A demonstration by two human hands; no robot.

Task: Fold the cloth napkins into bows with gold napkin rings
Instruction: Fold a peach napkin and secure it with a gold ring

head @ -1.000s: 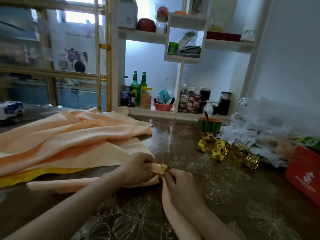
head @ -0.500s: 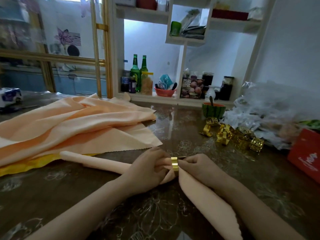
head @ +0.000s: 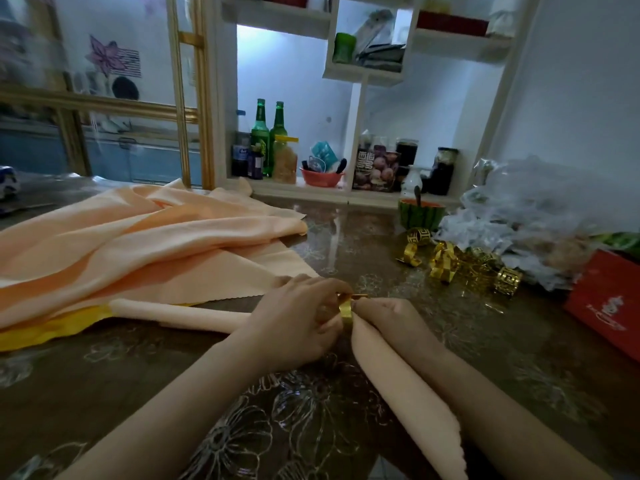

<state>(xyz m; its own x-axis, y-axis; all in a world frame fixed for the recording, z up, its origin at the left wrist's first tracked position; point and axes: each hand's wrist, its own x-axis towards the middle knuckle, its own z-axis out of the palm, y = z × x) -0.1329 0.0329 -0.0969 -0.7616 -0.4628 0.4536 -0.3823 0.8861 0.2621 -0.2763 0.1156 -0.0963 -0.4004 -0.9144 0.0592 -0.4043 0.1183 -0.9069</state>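
Napkin (head: 180, 315) cloth, rolled into a long soft tube, lay across the tabletop (head: 467, 348) right in front of me. It was bent at its middle, where the gold ring (head: 345, 311) sat around it. One half ran off to my left, toward the heap of loose napkins (head: 138, 244). The other half ran back toward me on the right, ending in a zigzag-cut edge.

My left hand (head: 294, 317) was curled in close, fingers pinching the ring and the cloth gathered there. My right hand (head: 388, 317) was closed on the napkin just on the ring's other side, touching the band. Neither hand was spread wide.

I judged the fabric to be light and limp, with no stiffness of its own. A roll like that would loosen as soon as I let go. It also looked smooth enough to slide through polished metal, and the glossy tabletop would give it little grip. So the place to hold it was tight against the ring on both sides, where the gathers were thickest, not out along the loose ends.

The ring looked rigid, thin and slick, and seemed best pinched by its rims rather than its face. Spare rings (head: 446, 263) lay in a cluster well off to my right, near a red box (head: 609, 306).
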